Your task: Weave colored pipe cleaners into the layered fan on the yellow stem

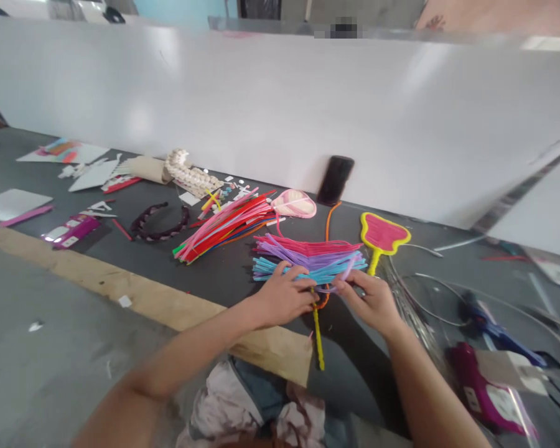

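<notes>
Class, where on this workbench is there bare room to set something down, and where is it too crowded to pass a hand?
Dark tabletop shows between the braided headband, the red pipe-cleaner bundle and the wooden strip, and right of the yellow-rimmed paddle. It is crowded around the fanned pipe cleaners and wire loops.

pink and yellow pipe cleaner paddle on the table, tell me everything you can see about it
The paddle looks made of fuzzy pipe cleaners: pink rows fill a wavy, rounded head, edged with a yellow border, and a short yellow handle points toward the person. It lies flat on the dark table top, right of the bundle of pipe cleaners. Nothing rests on it.
</notes>
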Motion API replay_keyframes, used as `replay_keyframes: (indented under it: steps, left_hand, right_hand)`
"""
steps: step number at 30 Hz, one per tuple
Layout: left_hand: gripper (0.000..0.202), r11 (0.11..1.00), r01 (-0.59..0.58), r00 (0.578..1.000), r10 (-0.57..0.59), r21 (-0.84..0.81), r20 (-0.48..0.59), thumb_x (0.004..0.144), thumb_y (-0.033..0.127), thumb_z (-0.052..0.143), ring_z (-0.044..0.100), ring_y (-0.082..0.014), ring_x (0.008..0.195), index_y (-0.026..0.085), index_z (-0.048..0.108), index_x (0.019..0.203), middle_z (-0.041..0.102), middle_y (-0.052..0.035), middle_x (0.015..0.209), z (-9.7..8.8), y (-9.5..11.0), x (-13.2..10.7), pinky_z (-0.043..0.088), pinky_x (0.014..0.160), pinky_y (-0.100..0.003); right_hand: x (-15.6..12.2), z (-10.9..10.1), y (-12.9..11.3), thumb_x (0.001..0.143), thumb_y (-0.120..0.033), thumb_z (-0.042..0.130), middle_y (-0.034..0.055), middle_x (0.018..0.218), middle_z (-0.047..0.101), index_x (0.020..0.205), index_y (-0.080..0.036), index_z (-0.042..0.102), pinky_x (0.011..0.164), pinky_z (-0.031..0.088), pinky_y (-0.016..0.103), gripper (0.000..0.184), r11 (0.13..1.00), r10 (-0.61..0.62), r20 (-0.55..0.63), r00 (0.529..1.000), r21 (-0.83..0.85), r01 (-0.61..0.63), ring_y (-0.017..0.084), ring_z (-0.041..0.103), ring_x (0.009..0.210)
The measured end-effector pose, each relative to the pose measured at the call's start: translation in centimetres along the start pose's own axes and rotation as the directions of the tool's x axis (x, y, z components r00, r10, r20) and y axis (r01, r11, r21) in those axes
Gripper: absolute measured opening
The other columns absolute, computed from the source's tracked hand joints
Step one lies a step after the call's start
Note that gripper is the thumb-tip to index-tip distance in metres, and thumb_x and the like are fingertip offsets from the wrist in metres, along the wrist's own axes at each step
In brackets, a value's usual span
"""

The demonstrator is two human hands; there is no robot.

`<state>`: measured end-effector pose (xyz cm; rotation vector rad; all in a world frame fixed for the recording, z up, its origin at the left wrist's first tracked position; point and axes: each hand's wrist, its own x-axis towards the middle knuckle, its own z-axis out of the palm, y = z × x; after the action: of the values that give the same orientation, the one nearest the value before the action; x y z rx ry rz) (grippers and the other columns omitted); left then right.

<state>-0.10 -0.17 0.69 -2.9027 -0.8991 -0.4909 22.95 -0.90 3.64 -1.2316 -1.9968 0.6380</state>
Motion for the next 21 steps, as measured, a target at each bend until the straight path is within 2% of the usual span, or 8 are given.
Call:
replay_keyframes:
  steps: [4,7,10,12,14,18,20,21]
  left_hand:
    - [0.032,0.999,-0.008,0.998,0.005,0.043,0.064,0.091,0.047,0.058,0.039,-0.0300,0.134,0.029,0.063,0.117,0.060,-0.0014,0.135,1.3,1.1,-0.2,0.019,0.110,-0.054]
    - [0.030,0.998,0.015,0.997,-0.019,0.054,0.078,0.092,0.046,0.055,0.038,-0.0299,0.136,0.028,0.064,0.114,0.061,-0.0035,0.134,1.6,1.1,-0.2,0.014,0.113,-0.057]
    - [0.029,0.998,0.035,0.995,-0.040,0.056,0.087,0.091,0.046,0.056,0.040,-0.0292,0.136,0.026,0.066,0.111,0.061,-0.0063,0.132,1.5,1.1,-0.1,0.015,0.114,-0.056]
    - [0.030,0.998,0.045,0.995,-0.049,0.043,0.091,0.091,0.046,0.058,0.041,-0.0285,0.135,0.025,0.065,0.110,0.061,-0.0059,0.132,1.5,1.2,-0.1,0.015,0.115,-0.055]
    - [0.030,0.998,0.051,0.994,-0.054,0.029,0.098,0.091,0.047,0.057,0.042,-0.0277,0.135,0.025,0.065,0.110,0.061,-0.0044,0.134,1.5,1.4,-0.2,0.014,0.115,-0.054]
    - [0.035,1.000,0.022,0.993,-0.024,0.014,0.116,0.093,0.048,0.052,0.040,-0.0267,0.137,0.025,0.061,0.118,0.059,-0.0044,0.136,1.3,1.6,-0.5,0.016,0.116,-0.052]
    - [0.041,0.998,0.054,0.994,-0.055,0.008,0.097,0.094,0.049,0.050,0.039,-0.0259,0.138,0.026,0.055,0.128,0.057,-0.0059,0.139,0.6,0.7,-0.7,0.017,0.116,-0.051]
    - [0.044,0.994,0.111,0.991,-0.112,0.011,0.078,0.095,0.047,0.049,0.038,-0.0255,0.139,0.026,0.052,0.132,0.055,-0.0069,0.140,0.0,-0.2,-0.9,0.018,0.115,-0.051]
  right_hand:
    - [0.0,0.1,1.0,0.093,-0.047,0.048,0.0012,0.067,0.065,0.078,-0.021,0.061,0.062,0.046,0.027,0.033,0.997,0.021,-0.048,0.999,0.078,-0.017,0.014,0.060,0.061]
    - [0.0,0.4,1.5,0.094,-0.050,0.046,0.0002,0.067,0.063,0.080,-0.021,0.060,0.062,0.046,0.027,0.035,0.987,0.075,-0.091,0.993,0.148,-0.061,0.014,0.059,0.061]
    - [0.4,0.7,1.8,0.092,-0.055,0.046,-0.0008,0.064,0.061,0.079,-0.021,0.058,0.058,0.046,0.026,0.039,0.954,0.188,-0.224,0.956,0.271,-0.124,0.013,0.057,0.057]
    - [0.8,0.7,1.8,0.090,-0.059,0.047,-0.0017,0.064,0.060,0.075,-0.022,0.053,0.052,0.044,0.024,0.041,0.915,0.277,-0.350,0.895,0.381,-0.135,0.011,0.054,0.051]
    - [1.2,0.4,2.0,0.087,-0.062,0.049,-0.0026,0.064,0.061,0.073,-0.023,0.047,0.046,0.041,0.023,0.042,0.871,0.354,-0.466,0.811,0.480,-0.104,0.010,0.051,0.046]
    - [1.3,-1.8,3.0,0.085,-0.057,0.052,-0.0053,0.060,0.055,0.075,-0.026,0.038,0.042,0.036,0.024,0.036,0.804,0.474,-0.645,0.600,0.595,0.004,0.009,0.046,0.042]
    - [1.1,-3.2,3.8,0.085,-0.054,0.051,-0.0048,0.060,0.051,0.077,-0.028,0.034,0.044,0.036,0.026,0.032,0.808,0.465,-0.666,0.584,0.588,0.028,0.010,0.045,0.044]
    - [1.0,-3.8,4.3,0.086,-0.056,0.045,-0.0044,0.058,0.047,0.076,-0.028,0.030,0.042,0.033,0.027,0.034,0.834,0.437,-0.675,0.594,0.552,0.014,0.011,0.043,0.044]
